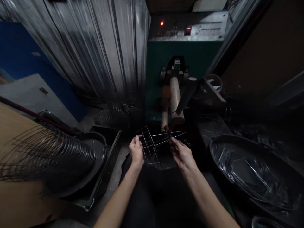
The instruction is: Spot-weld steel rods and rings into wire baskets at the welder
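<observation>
A small wire frame [149,145] with crossing bars is held in front of the spot welder [152,79]. My left hand [137,150] pinches its left edge between thumb and fingers. My right hand [181,153] has its fingers closed at the thin rods on the frame's right side, near the welder's lower electrode arm [164,117]. Whether those fingers hold a separate piece of wire cannot be made out. Above the rods hangs the thick upper electrode arm [176,98], its end apart from my right hand.
On the left, stacked wire rings [71,148] lean in a round black basin [101,142] on a green crate [115,142]. A large black basin [213,144] at right holds loose wire pieces. Corrugated metal sheeting [106,41] stands behind; a red lamp [162,23] glows on the welder.
</observation>
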A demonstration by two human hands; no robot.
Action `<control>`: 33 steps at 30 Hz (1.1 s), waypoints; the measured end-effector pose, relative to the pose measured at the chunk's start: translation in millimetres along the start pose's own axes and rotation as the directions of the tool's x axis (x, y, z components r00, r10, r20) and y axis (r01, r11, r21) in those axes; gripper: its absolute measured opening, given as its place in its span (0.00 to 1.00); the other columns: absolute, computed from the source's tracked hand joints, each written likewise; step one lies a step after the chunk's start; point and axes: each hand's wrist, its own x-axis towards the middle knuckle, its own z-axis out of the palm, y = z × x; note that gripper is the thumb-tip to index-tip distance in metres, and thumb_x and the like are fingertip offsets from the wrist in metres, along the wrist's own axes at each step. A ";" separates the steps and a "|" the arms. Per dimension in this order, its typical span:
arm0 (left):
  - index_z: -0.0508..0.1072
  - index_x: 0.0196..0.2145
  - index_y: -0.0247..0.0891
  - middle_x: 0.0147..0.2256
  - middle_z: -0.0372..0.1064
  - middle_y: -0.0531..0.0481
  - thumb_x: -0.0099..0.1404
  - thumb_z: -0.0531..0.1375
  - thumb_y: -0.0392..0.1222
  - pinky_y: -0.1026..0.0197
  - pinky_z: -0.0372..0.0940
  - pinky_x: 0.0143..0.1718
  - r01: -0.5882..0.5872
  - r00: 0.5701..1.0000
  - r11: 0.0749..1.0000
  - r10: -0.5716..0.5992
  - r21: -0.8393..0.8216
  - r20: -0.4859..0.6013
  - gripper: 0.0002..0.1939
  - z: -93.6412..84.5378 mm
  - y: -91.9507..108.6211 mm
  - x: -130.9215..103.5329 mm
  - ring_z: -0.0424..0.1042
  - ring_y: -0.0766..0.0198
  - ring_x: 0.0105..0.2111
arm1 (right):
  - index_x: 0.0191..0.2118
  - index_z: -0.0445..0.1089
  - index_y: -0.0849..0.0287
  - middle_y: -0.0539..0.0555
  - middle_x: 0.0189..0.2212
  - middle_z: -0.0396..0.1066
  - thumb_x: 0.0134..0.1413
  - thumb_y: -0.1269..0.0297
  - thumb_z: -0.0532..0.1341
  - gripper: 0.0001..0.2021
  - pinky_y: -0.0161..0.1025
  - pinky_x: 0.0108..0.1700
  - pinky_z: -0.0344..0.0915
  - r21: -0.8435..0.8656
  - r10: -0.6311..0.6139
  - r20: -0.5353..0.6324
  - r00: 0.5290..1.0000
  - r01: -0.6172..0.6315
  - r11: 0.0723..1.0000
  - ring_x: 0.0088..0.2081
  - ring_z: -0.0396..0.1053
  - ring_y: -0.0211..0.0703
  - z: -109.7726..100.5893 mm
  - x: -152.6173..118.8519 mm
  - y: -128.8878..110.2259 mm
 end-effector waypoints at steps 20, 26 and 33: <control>0.72 0.38 0.30 0.15 0.43 0.63 0.59 0.58 0.50 0.70 0.38 0.15 0.008 0.999 1.000 -0.007 -0.007 0.032 0.18 8.6 13.7 17.6 0.41 0.77 0.14 | 0.26 0.73 0.63 0.50 0.23 0.71 0.26 0.64 0.75 0.16 0.24 0.20 0.61 -0.076 -0.051 0.048 0.998 0.054 0.996 0.23 0.67 0.31 -28.4 -20.9 -0.9; 0.69 0.34 0.35 0.17 0.44 0.61 0.62 0.55 0.52 0.71 0.40 0.16 -0.068 0.997 0.996 0.065 0.065 0.037 0.16 -8.5 -0.2 -7.3 0.43 0.76 0.14 | 0.31 0.74 0.61 0.53 0.26 0.72 0.47 0.53 0.64 0.14 0.35 0.30 0.65 -0.627 -0.148 0.500 0.853 0.475 0.618 0.27 0.69 0.40 -30.4 -69.4 -4.0; 0.72 0.31 0.38 0.21 0.63 0.53 0.66 0.51 0.44 0.63 0.61 0.32 -0.637 0.700 0.689 0.330 0.346 0.633 0.12 -77.8 -48.0 -67.0 0.62 0.68 0.22 | 0.36 0.73 0.60 0.56 0.32 0.74 0.52 0.48 0.55 0.20 0.41 0.37 0.65 -0.800 -0.015 0.524 0.851 0.498 0.335 0.35 0.70 0.48 -29.3 -23.1 -19.4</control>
